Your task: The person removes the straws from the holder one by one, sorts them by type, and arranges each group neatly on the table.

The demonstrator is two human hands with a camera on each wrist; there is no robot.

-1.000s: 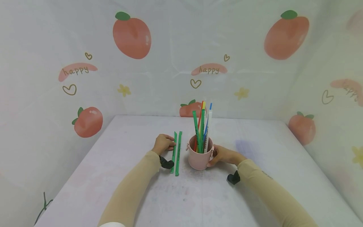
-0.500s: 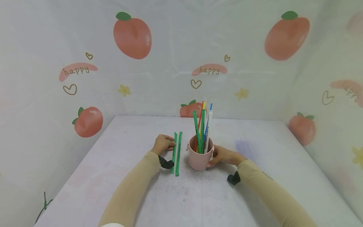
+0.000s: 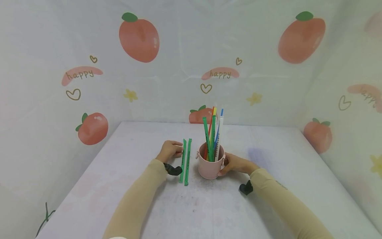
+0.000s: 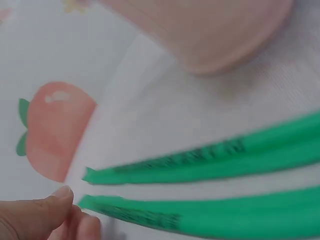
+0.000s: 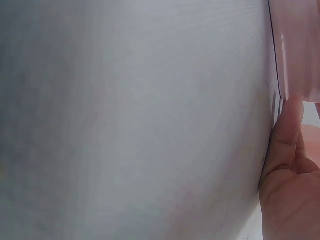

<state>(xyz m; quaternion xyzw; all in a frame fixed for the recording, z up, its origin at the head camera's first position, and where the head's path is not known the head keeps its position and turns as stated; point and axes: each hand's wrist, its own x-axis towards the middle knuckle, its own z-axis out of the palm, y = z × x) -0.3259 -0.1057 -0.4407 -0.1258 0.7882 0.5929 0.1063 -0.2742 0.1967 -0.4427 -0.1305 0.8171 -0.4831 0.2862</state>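
Two long green wrapped straws lie side by side on the table, a left straw (image 3: 182,166) and a right straw (image 3: 187,162). My left hand (image 3: 170,151) is just left of the left straw, its fingers loosely bent with nothing in them; in the left wrist view its thumb (image 4: 60,197) is near that straw's far end. On the right, a small pink bucket (image 3: 209,170) stands upright, holding several straws: green-wrapped, white-wrapped (image 3: 219,139), red, yellow and blue. My right hand (image 3: 235,163) grips the bucket's right side, thumb low on the wall, other fingers partly hidden behind.
The white table (image 3: 191,212) reaches back to a white cloth backdrop (image 3: 173,93) printed with peaches. A dark green cord (image 3: 46,217) hangs at the lower left. Black straps with small mounts sit on both wrists.
My left hand was touching the left straw and has drawn slightly left off it. Both straws stay where they were. The right hand and the bucket have not moved.
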